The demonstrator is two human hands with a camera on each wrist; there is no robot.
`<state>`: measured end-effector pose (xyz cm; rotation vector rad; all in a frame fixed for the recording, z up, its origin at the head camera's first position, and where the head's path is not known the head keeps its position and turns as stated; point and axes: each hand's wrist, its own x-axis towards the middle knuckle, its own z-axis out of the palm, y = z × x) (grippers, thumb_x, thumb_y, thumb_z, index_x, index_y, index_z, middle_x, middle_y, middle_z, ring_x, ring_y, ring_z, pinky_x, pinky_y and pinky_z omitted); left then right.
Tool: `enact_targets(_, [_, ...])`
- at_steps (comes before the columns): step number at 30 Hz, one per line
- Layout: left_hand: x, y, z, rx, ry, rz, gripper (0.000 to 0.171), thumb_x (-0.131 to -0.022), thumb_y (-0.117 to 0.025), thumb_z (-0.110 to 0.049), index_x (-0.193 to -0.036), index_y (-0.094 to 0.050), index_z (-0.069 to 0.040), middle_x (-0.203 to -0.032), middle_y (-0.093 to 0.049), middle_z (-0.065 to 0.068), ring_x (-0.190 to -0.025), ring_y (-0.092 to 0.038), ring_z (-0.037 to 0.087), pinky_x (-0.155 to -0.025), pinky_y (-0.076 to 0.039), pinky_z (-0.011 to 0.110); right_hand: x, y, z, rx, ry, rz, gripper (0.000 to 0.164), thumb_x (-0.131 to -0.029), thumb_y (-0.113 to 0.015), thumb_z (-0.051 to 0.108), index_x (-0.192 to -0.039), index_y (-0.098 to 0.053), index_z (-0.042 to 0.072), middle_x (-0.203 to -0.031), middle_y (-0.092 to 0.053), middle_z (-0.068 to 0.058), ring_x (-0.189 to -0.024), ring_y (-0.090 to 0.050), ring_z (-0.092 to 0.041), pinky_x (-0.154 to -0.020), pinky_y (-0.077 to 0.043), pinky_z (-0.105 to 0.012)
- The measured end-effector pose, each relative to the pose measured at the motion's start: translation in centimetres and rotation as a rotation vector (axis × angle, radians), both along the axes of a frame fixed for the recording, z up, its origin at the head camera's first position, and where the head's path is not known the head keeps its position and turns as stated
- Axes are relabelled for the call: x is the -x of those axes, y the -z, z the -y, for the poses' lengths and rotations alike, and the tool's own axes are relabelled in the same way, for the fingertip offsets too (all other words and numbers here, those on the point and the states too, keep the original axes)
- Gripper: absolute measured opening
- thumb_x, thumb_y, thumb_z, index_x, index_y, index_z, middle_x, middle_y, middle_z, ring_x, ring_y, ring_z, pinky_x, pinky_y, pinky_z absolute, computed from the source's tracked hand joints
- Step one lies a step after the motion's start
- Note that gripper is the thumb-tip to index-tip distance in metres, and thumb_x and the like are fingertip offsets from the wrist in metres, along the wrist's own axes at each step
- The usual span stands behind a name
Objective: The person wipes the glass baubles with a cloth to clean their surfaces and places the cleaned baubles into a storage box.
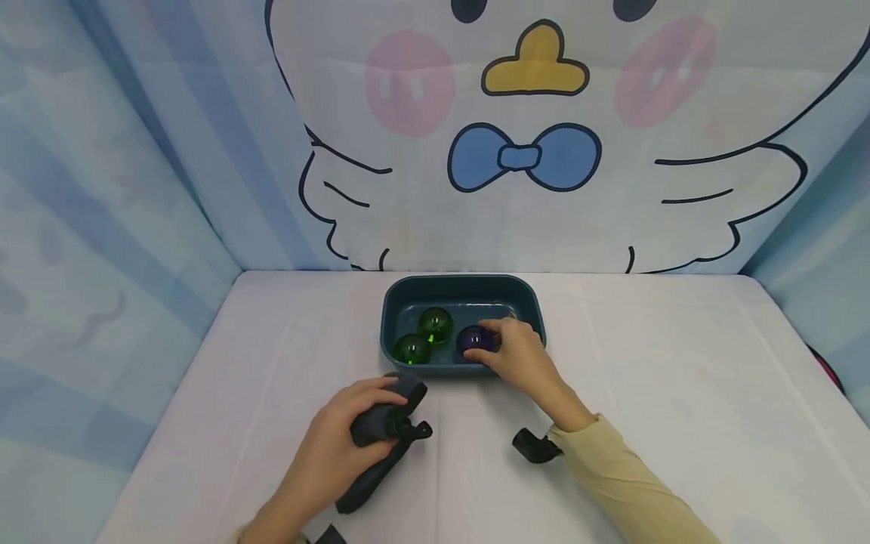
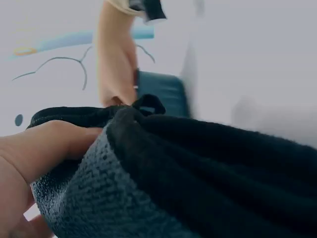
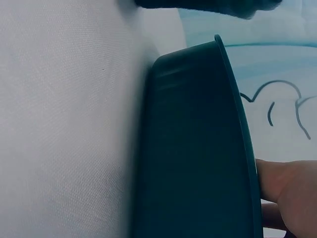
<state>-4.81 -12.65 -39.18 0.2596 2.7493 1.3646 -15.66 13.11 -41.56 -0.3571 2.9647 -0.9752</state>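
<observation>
My right hand (image 1: 519, 355) reaches over the near rim of a dark teal box (image 1: 462, 372). Thumb and fingers pinch a dark purple glass ball (image 1: 474, 341) inside it. Two clear green balls, one farther back (image 1: 435, 324) and one at the near left (image 1: 412, 349), lie to its left. In front of the box, my left hand (image 1: 340, 431) grips a dark fabric pouch (image 1: 377, 425). The left wrist view shows its woven blue-grey cloth (image 2: 106, 198) and black trim up close. In the right wrist view, the box's outer wall (image 3: 198, 139) hides the balls.
A white cloth covers the table (image 1: 646, 363). Behind the box hangs a printed curtain (image 1: 421, 211) with a bow tie drawing, and blue curtains (image 1: 102, 249) close off the sides. A small black device (image 1: 535, 446) sits at the right wrist.
</observation>
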Motion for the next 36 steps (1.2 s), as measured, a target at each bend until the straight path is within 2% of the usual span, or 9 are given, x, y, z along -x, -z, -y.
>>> enact_targets(2, [0.1,0.5,-0.3,0.029,0.019,-0.002,0.054,-0.072,-0.088,-0.008,-0.11,-0.067,-0.041,-0.137,-0.057,-0.012,-0.133,-0.05,0.023,-0.107,-0.043,0.055,0.0,0.1,0.0,0.001,0.002,-0.001,0.059,-0.08,-0.083,0.031,-0.126,-0.065,-0.001,-0.111,-0.069,-0.017,-0.095,-0.066,-0.025,-0.077,-0.058,-0.041])
enact_targets(5, [0.3,1.1,-0.6,0.023,0.097,0.041,0.051,-0.076,-0.086,-0.018,-0.118,-0.066,-0.036,-0.141,-0.056,-0.007,-0.136,-0.048,0.025,-0.11,-0.04,0.057,0.2,0.1,0.0,0.001,0.005,-0.001,0.059,-0.079,-0.084,0.032,-0.125,-0.066,0.0,-0.113,-0.069,-0.017,-0.095,-0.067,-0.025,-0.077,-0.058,-0.041])
enact_targets(8, [0.2,1.3,-0.6,0.03,0.182,0.096,0.051,-0.081,-0.083,-0.03,-0.128,-0.063,-0.03,-0.145,-0.053,-0.003,-0.137,-0.047,0.027,-0.108,-0.042,0.055,0.4,0.1,0.1,-0.001,0.001,-0.005,0.058,-0.078,-0.085,0.032,-0.125,-0.067,0.002,-0.115,-0.069,-0.016,-0.097,-0.067,-0.027,-0.077,-0.058,-0.042])
enact_targets(10, [0.2,1.5,-0.4,0.038,0.199,0.118,0.052,-0.082,-0.081,-0.035,-0.13,-0.062,-0.027,-0.146,-0.052,-0.001,-0.136,-0.047,0.029,-0.106,-0.044,0.055,0.5,0.1,0.1,0.001,0.001,-0.002,0.058,-0.078,-0.085,0.032,-0.125,-0.067,0.003,-0.116,-0.069,-0.016,-0.098,-0.067,-0.027,-0.077,-0.058,-0.042])
enact_targets(13, [0.0,1.9,-0.1,0.064,0.145,0.128,0.048,-0.083,-0.081,-0.034,-0.127,-0.064,-0.027,-0.144,-0.054,-0.001,-0.135,-0.049,0.028,-0.107,-0.044,0.053,0.6,0.1,0.2,0.006,0.006,0.009,0.058,-0.077,-0.086,0.03,-0.125,-0.067,0.003,-0.116,-0.069,-0.015,-0.098,-0.067,-0.027,-0.078,-0.058,-0.042])
enact_targets(17, [-0.2,2.5,0.3,0.126,0.001,0.113,0.043,-0.082,-0.082,-0.023,-0.122,-0.067,-0.027,-0.141,-0.057,0.0,-0.132,-0.052,0.027,-0.106,-0.047,0.049,0.6,0.0,0.1,0.006,0.008,0.025,0.056,-0.078,-0.085,0.029,-0.124,-0.067,0.004,-0.117,-0.069,-0.015,-0.099,-0.067,-0.028,-0.08,-0.058,-0.043])
enact_targets(22, [-0.3,3.4,0.5,0.135,-0.122,0.128,0.041,-0.081,-0.082,-0.013,-0.12,-0.068,-0.02,-0.133,-0.061,0.007,-0.114,-0.062,0.024,-0.085,-0.058,0.033,0.6,-0.3,0.2,-0.008,-0.019,0.061,0.057,-0.082,-0.082,0.031,-0.128,-0.064,0.003,-0.12,-0.067,-0.017,-0.104,-0.065,-0.03,-0.085,-0.056,-0.046])
enact_targets(27, [0.1,4.3,0.5,0.09,-0.176,0.138,0.04,-0.082,-0.08,-0.01,-0.119,-0.067,-0.018,-0.122,-0.065,0.006,-0.093,-0.064,0.014,-0.069,-0.056,0.022,0.2,-0.7,0.1,-0.013,-0.056,0.043,0.054,-0.087,-0.077,0.033,-0.129,-0.062,0.002,-0.123,-0.064,-0.017,-0.109,-0.063,-0.031,-0.09,-0.054,-0.049])
enact_targets(36, [0.4,4.9,0.3,0.013,-0.197,0.066,0.045,-0.075,-0.08,0.003,-0.115,-0.069,-0.014,-0.11,-0.069,0.007,-0.08,-0.064,0.011,-0.062,-0.054,0.019,-0.9,-0.9,-1.2,0.095,-0.086,-0.137,0.044,-0.09,-0.073,0.017,-0.129,-0.06,0.0,-0.122,-0.059,-0.018,-0.104,-0.063,-0.034,-0.088,-0.056,-0.047])
